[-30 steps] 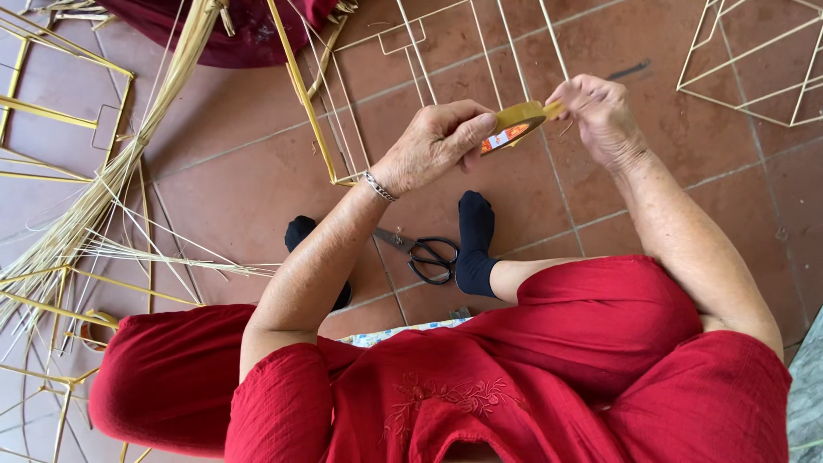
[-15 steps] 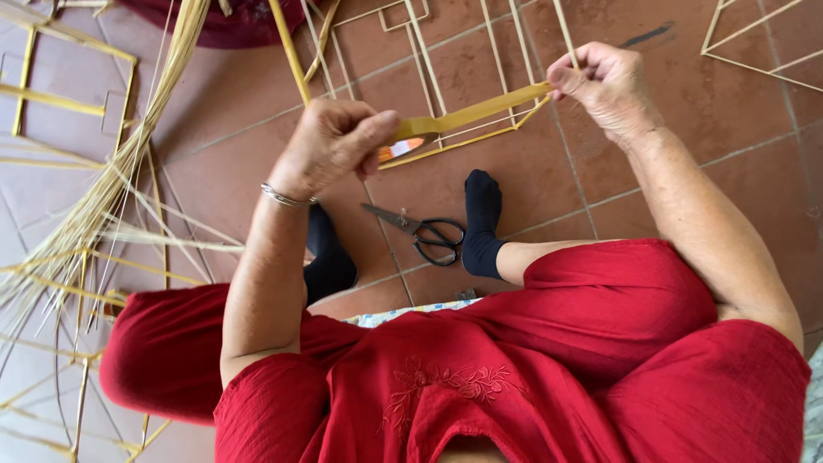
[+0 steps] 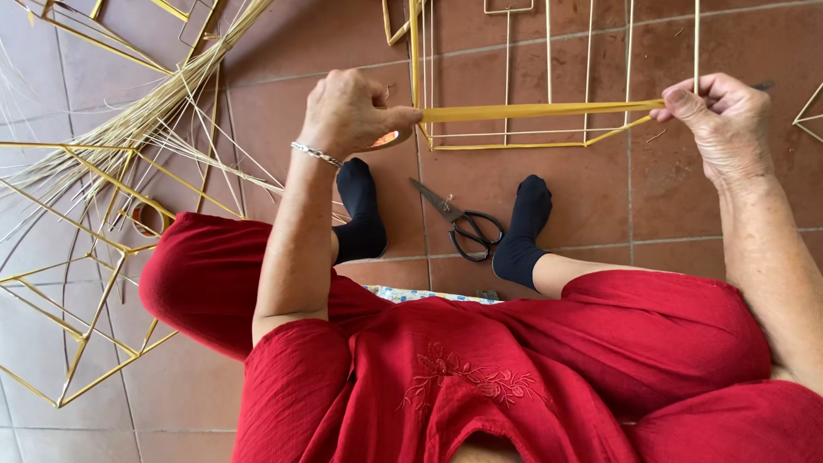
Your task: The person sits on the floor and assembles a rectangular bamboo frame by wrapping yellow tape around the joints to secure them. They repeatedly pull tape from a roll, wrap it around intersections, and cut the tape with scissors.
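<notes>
Stretching a yellow tape strip taut, both hands pinch its ends; scissors lie unused at six o'clock, strip uncut.

The left hand hides most of a small orange thing, and the top edge crops the wire frames.

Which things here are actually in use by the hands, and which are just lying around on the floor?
In use:
left hand
right hand
yellow strip stretched between both hands

Lying about:
scissors
bundle of straw
stick frames
tape roll
</notes>
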